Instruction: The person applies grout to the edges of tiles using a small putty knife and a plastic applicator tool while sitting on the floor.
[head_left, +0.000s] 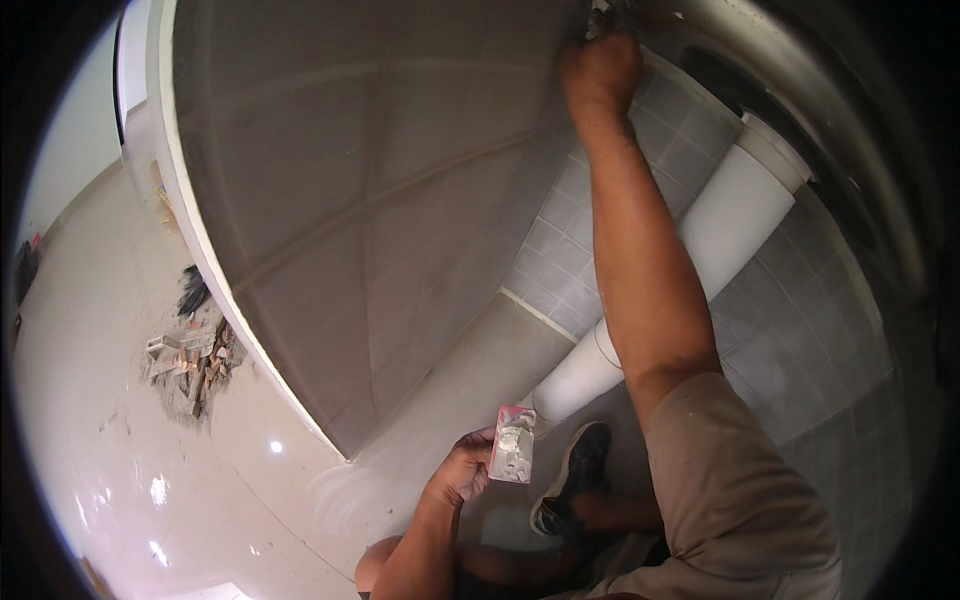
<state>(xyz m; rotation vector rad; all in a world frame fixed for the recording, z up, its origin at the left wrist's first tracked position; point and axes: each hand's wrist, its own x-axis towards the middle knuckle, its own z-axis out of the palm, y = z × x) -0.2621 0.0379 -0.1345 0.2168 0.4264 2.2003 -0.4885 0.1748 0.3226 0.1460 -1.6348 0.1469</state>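
Note:
Low in the middle, my left hand [466, 470] is closed on the edge of a small pink-edged rectangular board [513, 468]. A lump of pale paste [515, 440] lies on its face. Stretched far up, my right hand [603, 72] is closed at the top of the grey tiled wall panel [400, 180], close to a shiny metal basin underside [790, 60]. A small light-coloured piece shows just beyond its fingers, too blurred and cut off to name.
A thick white pipe [735, 215] slants from the basin area toward the floor behind my right arm. Grey tiled wall [800, 320] stands at the right. Rubble and debris [195, 365] lie on the glossy floor at the left. My dark shoe [580, 470] is beside the pipe.

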